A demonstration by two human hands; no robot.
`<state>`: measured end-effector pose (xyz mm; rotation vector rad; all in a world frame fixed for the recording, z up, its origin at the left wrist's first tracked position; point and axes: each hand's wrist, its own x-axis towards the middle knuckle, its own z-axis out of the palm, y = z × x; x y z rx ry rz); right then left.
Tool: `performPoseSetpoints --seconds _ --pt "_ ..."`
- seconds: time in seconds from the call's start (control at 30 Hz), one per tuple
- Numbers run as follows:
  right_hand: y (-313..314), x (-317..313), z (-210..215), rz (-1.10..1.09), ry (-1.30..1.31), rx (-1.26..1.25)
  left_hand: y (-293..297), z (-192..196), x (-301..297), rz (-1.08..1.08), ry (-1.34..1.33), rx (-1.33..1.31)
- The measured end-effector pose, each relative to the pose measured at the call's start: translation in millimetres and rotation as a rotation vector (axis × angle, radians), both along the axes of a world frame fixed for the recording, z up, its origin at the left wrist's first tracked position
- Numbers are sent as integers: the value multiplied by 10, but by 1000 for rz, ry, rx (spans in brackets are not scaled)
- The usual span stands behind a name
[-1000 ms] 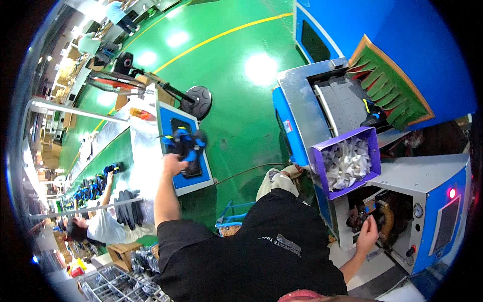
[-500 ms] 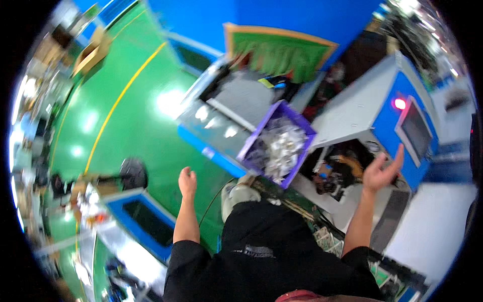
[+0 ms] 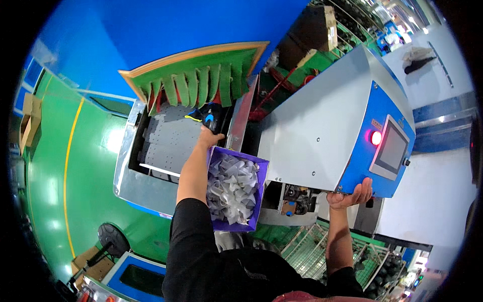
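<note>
My left hand (image 3: 209,137) reaches over a grey perforated conveyor bed (image 3: 173,136). Its thumb and fingers close around the near end of a black shoe-like piece (image 3: 211,120) with blue and yellow parts, lying by a green strip curtain (image 3: 201,85). Close below that hand, a purple bin (image 3: 257,201) holds a heap of crumpled whitish translucent strips (image 3: 232,186). My right hand (image 3: 352,196) is at the lower edge of a grey and blue machine housing (image 3: 312,121). Its fingers extend up against the blue panel, with nothing seen in them.
A screen (image 3: 391,148) and a lit red button (image 3: 376,138) sit on the blue panel. Below the machine stands a white wire rack (image 3: 307,246). A round black stool (image 3: 113,239) is on the green floor at left. White surface (image 3: 427,201) lies at the far right.
My left hand has gone from hanging over the floor to the shoe-like piece on the conveyor. My right hand has come to the machine panel's lower edge. The view has turned.
</note>
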<state>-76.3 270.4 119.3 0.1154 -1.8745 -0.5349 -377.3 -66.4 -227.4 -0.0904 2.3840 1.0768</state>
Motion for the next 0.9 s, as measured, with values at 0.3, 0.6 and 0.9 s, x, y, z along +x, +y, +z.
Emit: performPoseSetpoints --seconds 0.3,0.6,0.9 --pt "25 82 47 -28 -97 -62 -716 1199 256 276 -151 811" --pt "-1191 719 177 350 -458 -914 -818 2467 3266 339 151 757" --pt "-1418 944 166 1086 -821 -2111 -192 3418 4080 -315 992 113"
